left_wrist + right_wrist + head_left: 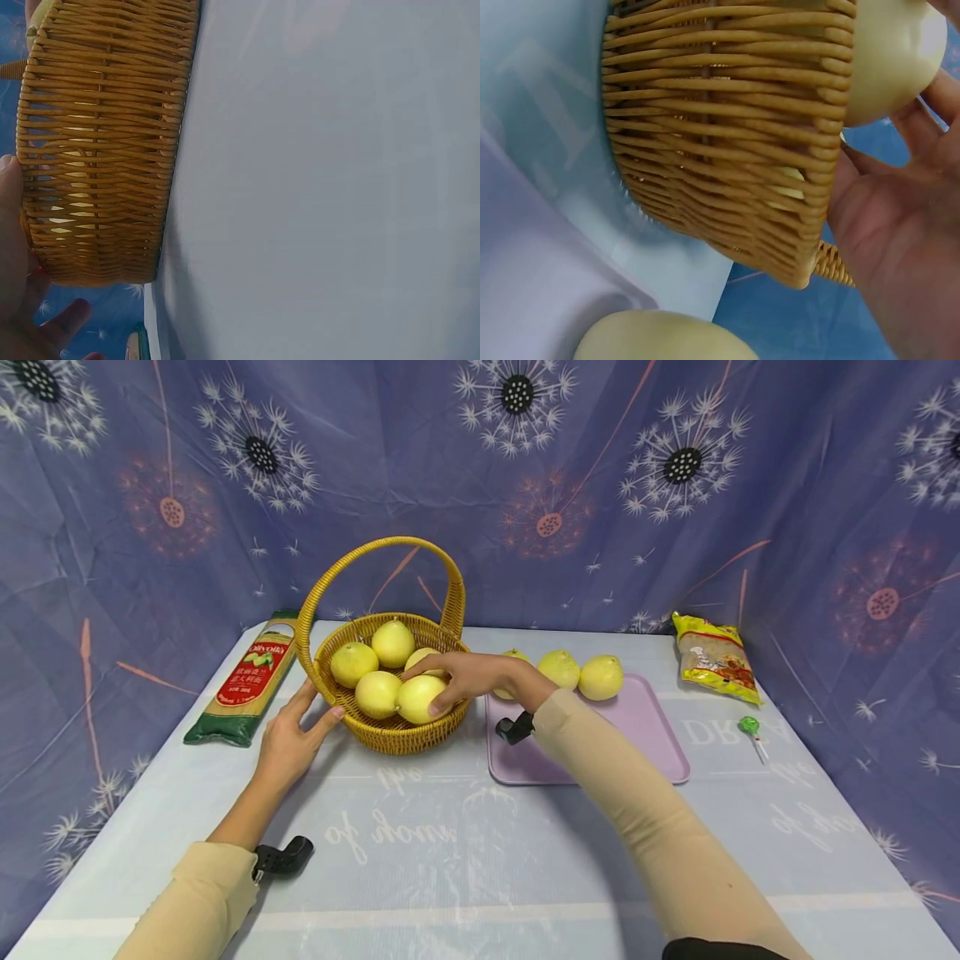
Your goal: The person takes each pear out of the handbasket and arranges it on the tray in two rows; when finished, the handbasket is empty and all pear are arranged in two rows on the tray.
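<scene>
A woven yellow-brown basket [397, 742] with a tall arched handle stands at the left middle of the table, holding several round yellow pears [393, 643]. My right hand [480, 677] reaches over its right rim and grips a pear [422, 699] at the front right, thumb on the near side. In the right wrist view, the gripped pear [892, 60] rises above the rim. My left hand [292, 739] touches the basket's left side with its thumb near the rim and its fingers spread. The left wrist view shows the thumb against the basket wall [97, 150]; some fingertips are hidden.
Right of the basket lies a lilac tray [652, 727] with pears [601, 677] along its back edge. A green and red pasta packet [251, 681] lies at the left. At the far right are a yellow food bag [716, 658] and a green lollipop [750, 727].
</scene>
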{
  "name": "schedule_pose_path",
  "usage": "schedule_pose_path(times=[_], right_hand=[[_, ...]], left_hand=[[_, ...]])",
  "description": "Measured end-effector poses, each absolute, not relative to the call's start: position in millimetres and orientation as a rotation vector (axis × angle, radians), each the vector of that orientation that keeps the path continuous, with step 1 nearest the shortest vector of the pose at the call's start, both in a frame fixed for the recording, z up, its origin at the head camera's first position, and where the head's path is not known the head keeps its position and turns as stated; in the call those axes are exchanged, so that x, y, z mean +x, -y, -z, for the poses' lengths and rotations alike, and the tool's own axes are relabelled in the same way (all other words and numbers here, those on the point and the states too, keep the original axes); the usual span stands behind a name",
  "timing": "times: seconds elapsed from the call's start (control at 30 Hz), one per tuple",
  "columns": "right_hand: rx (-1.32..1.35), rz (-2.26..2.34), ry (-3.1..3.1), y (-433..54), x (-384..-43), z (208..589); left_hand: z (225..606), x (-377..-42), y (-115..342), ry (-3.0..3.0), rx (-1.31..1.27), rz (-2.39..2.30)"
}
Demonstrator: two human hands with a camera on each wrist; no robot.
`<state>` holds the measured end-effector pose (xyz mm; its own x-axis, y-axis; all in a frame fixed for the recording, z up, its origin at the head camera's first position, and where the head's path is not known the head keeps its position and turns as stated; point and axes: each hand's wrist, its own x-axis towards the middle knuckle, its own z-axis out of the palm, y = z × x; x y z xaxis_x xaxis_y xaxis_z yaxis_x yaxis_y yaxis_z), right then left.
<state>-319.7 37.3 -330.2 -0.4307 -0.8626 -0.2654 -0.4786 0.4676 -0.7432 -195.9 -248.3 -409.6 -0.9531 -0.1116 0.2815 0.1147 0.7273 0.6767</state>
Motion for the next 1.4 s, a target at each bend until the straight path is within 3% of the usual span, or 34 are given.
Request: schedule_pose_path(times=[1.03,1.4], right_hand=[[-1.032,1.33,-2.055,-70.9,-309.0,331.4],[-0.907,1.483,-2.072,-86.1,-287.4,306.6]], left_hand=[[412.9,-197.1,249.6,2.623,0.001,1.054],[411.6,-196.6,249.5,2.62,-0.009,1.05]])
